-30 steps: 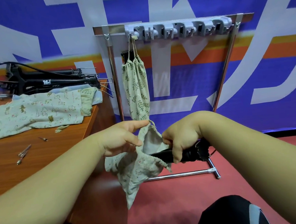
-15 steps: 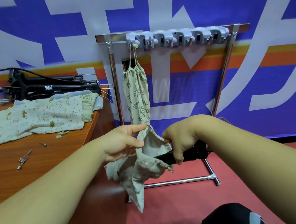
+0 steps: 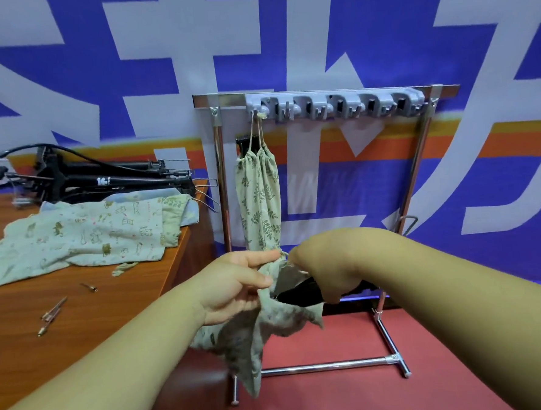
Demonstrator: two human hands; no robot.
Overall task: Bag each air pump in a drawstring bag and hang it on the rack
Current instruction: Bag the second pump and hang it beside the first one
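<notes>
blue and white banner fills the wall behind the rack. red floor under the rack and out in front of it. brown wooden surface sits left of the rack, its corner close to the rack's left post. the rack is a chrome frame with a grey hook strip across the top bar.

pile of bags, pale printed cloth, lies flat on the surface left of the rack. stack of pumps, black with hoses, lies behind that pile, ends pointing toward the rack's left post.

hung bag, leaf print, hangs by its cord from the leftmost hook of the rack, a black pump end poking out of its top. it hangs straight down beside the left post.

held bag, pale cloth, droops in front of the rack's lower left part, mouth open toward the right. held pump, black, lies roughly level in front of the rack with its end inside that mouth; how deep it goes, cannot tell.

left grip pinches the held bag's rim, thumb over the cloth. right grip is clenched round the held pump's body, just right of the bag mouth. both sit below the hung bag.

needles, a few small metal ones, lie loose on the surface, well left of the rack.
</notes>
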